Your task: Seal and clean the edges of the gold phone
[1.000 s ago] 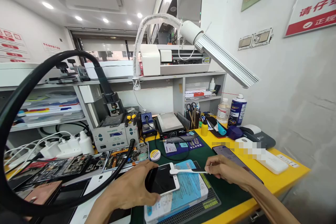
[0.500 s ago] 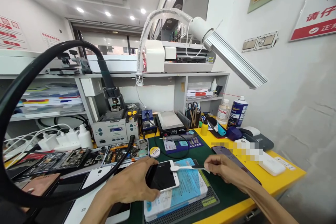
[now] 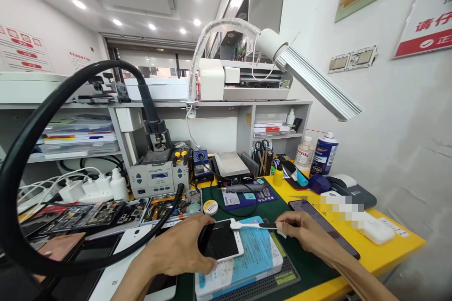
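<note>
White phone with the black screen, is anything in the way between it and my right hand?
Nothing visible but the slim white and black tool in the right hand, reaching over the blue and white box to the phone.

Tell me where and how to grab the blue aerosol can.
Probably best: the right hand wraps the upper body of the aerosol can from the right. It is upright and cylindrical; a clear bottle stands close on its left, a purple object sits by its base, and a red straw juts left up top.
</note>
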{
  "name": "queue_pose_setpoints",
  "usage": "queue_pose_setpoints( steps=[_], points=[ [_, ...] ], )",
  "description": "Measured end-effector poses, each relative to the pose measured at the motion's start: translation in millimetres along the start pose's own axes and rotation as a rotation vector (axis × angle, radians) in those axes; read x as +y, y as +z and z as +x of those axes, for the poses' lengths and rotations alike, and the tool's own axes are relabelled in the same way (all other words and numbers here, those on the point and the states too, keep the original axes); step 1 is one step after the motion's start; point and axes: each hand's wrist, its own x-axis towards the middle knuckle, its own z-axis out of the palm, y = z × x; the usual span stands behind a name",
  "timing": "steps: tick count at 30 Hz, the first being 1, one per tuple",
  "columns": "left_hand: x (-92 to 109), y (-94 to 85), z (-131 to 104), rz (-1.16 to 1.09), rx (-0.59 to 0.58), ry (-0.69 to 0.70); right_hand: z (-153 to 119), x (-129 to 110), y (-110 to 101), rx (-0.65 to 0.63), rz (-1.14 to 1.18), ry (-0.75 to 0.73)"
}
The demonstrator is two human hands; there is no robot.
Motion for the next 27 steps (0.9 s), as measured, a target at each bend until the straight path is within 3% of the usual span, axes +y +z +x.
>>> queue_pose_setpoints(
  steps=[6,11,15,19,24,27],
  points=[
    [-2,1.2,0,0.001,0.003,-0.005,-2,3,4,0.013,-0.018,0.019],
    [-7,3.1,1,-0.019,0.012,0.014,-4,4,3,0.050,-0.055,-0.124],
    [-6,3.3,1,-0.024,0.021,0.010,-5,7,3,0.032,-0.057,-0.078],
    [-2,2.5,0,-0.016,0.030,-0.016,-4,13,4,0.108,-0.094,-0.149],
    [-1,2.3,0,-0.013,0.014,-0.049,0,15,3,0.045,-0.080,-0.109],
    [0,2.4,0,0.002,0.020,-0.050,1,15,2,0.099,-0.101,-0.103]
  ],
)
